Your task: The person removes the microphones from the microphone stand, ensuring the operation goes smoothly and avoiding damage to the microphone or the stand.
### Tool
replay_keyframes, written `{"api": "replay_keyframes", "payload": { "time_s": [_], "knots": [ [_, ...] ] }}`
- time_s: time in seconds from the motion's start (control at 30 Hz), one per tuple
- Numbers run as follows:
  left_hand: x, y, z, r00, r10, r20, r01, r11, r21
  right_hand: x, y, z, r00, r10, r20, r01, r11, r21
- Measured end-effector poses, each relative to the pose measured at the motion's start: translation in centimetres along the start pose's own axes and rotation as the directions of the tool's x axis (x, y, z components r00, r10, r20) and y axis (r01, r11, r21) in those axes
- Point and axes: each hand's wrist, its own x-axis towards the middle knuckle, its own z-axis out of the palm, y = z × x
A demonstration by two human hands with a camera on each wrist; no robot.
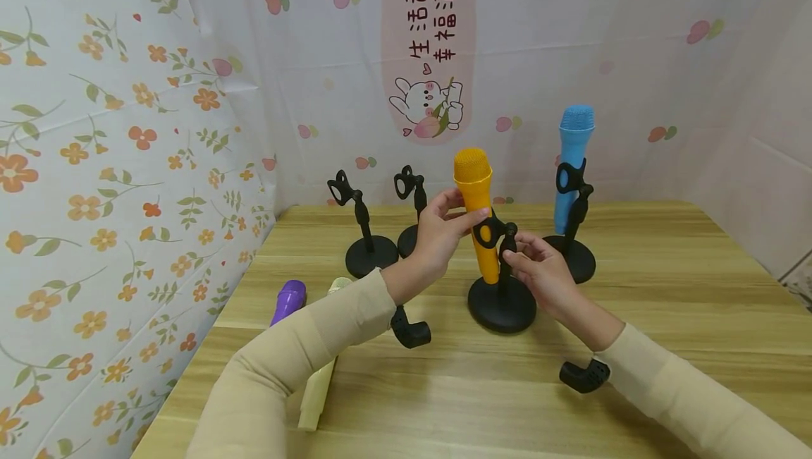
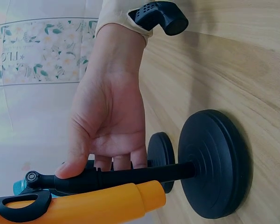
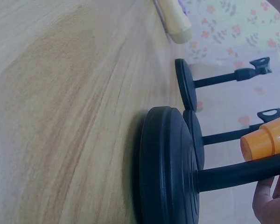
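Note:
An orange microphone (image 1: pixel 478 216) sits in the clip of a black microphone stand (image 1: pixel 502 304), slightly tilted. My left hand (image 1: pixel 438 237) pinches its upper body, thumb along the front by the clip and fingers behind. The right hand (image 1: pixel 547 272) holds the stand's post just below the clip joint. In the left wrist view, the right hand (image 2: pixel 109 112) has its thumb at the joint and its fingers behind the post. The right wrist view catches the orange microphone's tail end (image 3: pixel 266 142) beside the post, with the right hand's fingers (image 3: pixel 266 198) below.
A blue microphone (image 1: pixel 574 156) is clipped in a stand (image 1: pixel 574 258) at the back right. Two stands with bare clips, one left (image 1: pixel 371 254) and one partly hidden (image 1: pixel 408 237), stand behind. A purple microphone (image 1: pixel 290 298) and a cream microphone (image 1: pixel 317 392) lie at the left.

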Motion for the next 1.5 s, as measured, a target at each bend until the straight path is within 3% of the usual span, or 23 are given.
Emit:
{"api": "replay_keyframes", "payload": {
  "time_s": [1.07,1.5],
  "knots": [
    [-0.8,-0.3,-0.2,0.999,0.029,0.033,-0.029,1.0,-0.012,-0.5,0.7,0.0,1.0,-0.023,0.02,0.021,0.998,0.057],
    [-1.3,-0.5,0.2,1.0,0.017,0.002,-0.017,0.999,-0.036,-0.7,0.8,0.0,1.0,-0.014,0.024,0.013,0.999,0.041]
  ]
}}
